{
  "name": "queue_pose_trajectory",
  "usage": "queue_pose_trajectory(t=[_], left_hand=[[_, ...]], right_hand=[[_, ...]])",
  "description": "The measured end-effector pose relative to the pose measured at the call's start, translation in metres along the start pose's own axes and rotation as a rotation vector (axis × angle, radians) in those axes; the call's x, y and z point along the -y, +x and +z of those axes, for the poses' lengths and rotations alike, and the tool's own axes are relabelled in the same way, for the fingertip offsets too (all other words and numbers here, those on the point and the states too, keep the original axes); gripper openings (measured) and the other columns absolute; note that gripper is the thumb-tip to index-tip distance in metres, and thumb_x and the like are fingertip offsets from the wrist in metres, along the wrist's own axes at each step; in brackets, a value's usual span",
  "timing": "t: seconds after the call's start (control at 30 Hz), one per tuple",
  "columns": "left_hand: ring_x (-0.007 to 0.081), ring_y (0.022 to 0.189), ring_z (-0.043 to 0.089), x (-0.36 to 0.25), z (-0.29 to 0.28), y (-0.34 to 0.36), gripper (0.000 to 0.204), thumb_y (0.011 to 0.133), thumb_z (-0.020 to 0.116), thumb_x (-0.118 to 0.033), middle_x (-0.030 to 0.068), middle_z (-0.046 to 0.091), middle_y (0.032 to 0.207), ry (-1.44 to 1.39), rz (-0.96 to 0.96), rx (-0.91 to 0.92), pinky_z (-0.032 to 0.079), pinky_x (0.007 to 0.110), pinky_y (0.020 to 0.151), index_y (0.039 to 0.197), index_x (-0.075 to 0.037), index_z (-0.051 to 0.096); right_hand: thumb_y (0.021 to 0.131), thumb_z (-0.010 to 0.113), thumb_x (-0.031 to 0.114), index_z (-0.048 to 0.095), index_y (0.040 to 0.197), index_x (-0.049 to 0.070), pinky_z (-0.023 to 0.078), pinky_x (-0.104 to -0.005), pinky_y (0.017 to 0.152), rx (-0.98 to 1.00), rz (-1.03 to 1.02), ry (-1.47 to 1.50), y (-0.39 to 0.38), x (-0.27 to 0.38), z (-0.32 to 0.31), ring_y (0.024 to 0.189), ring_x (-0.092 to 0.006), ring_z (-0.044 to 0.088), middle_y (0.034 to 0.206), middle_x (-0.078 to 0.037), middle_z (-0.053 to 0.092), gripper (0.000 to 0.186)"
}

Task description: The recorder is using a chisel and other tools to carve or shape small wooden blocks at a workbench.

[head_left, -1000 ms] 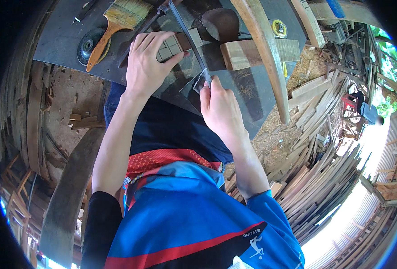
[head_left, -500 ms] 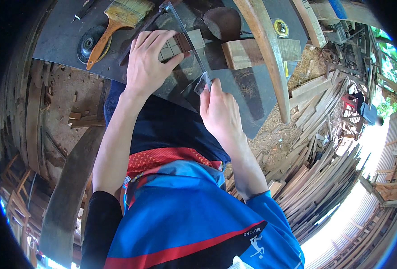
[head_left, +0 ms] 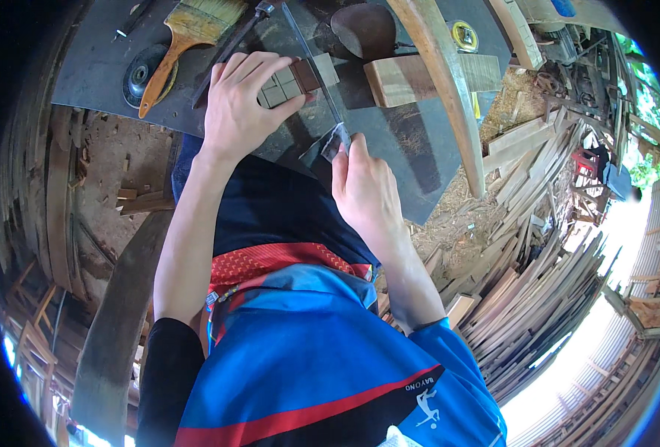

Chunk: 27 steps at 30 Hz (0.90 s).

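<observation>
My left hand [head_left: 233, 112] is closed around a small wooden block [head_left: 279, 89] with grooves scored across its face, pressing it on the dark tabletop [head_left: 389, 171]. A darker brown piece [head_left: 307, 75] and a paler strip [head_left: 327, 68] lie against the block's right end. In my right hand [head_left: 367, 182] is a long, narrow metal blade [head_left: 306, 50], like a file or saw blade, its grip wrapped in pale material. The blade slants away to the upper left and crosses over the brown piece beside my left fingertips. Whether its edge bites into the wood cannot be made out.
A wide paintbrush [head_left: 199, 26] overlaps a round disc [head_left: 140, 76] at left. A long dark tool [head_left: 229, 52] lies behind my left hand. To the right are a rounded brown piece [head_left: 363, 31], a thick timber [head_left: 404, 80], a curved wooden piece [head_left: 445, 74] and a tape measure [head_left: 462, 35].
The blade has slid slightly away from me across the wood, and its far end now shows apart from the dark tool's head. My left hand keeps its hold on the block.
</observation>
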<state>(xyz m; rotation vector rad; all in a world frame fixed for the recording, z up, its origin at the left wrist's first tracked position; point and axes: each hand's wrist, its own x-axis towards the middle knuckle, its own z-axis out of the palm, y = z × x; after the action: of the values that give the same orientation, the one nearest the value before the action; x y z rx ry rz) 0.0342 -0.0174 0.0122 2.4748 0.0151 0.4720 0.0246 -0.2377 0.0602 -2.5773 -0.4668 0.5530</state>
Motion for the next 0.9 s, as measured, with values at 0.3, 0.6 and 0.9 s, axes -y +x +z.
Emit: queue_pose_trajectory(t=[0.3,0.6,0.9], left_hand=[[0.0233,0.106,0.063,0.001,0.003,0.000,0.048,0.071,0.087,-0.028,0.0018,0.069,0.114,0.035,0.020,-0.044,0.045,0.038,0.093,0.115,-0.012,0.074],[0.0265,0.111,0.063,-0.001,0.003,-0.001,0.050,0.072,0.088,-0.023,0.0047,0.070,0.119,0.004,-0.021,-0.013,0.044,0.041,0.096,0.116,-0.008,0.071],[0.0257,0.110,0.064,-0.001,0.003,-0.001,0.049,0.072,0.088,-0.021,0.0044,0.071,0.118,0.011,-0.014,-0.021,0.045,0.040,0.095,0.116,-0.008,0.072]], right_hand=[[0.102,0.053,0.020,0.048,0.100,-0.001,0.054,-0.0568,0.055,0.020,0.011,-0.033,0.000,0.003,0.000,0.061,-0.0471,0.066,0.063,-0.026,0.063,0.022],[0.101,0.054,0.017,0.047,0.100,-0.002,0.055,-0.0563,0.055,-0.010,0.003,0.022,-0.001,0.001,0.009,0.061,-0.0474,0.066,0.064,-0.027,0.064,0.020],[0.102,0.053,0.017,0.046,0.100,-0.002,0.055,-0.0584,0.057,0.007,0.046,0.007,-0.001,0.007,0.006,0.063,-0.0487,0.066,0.064,-0.028,0.063,0.021]])
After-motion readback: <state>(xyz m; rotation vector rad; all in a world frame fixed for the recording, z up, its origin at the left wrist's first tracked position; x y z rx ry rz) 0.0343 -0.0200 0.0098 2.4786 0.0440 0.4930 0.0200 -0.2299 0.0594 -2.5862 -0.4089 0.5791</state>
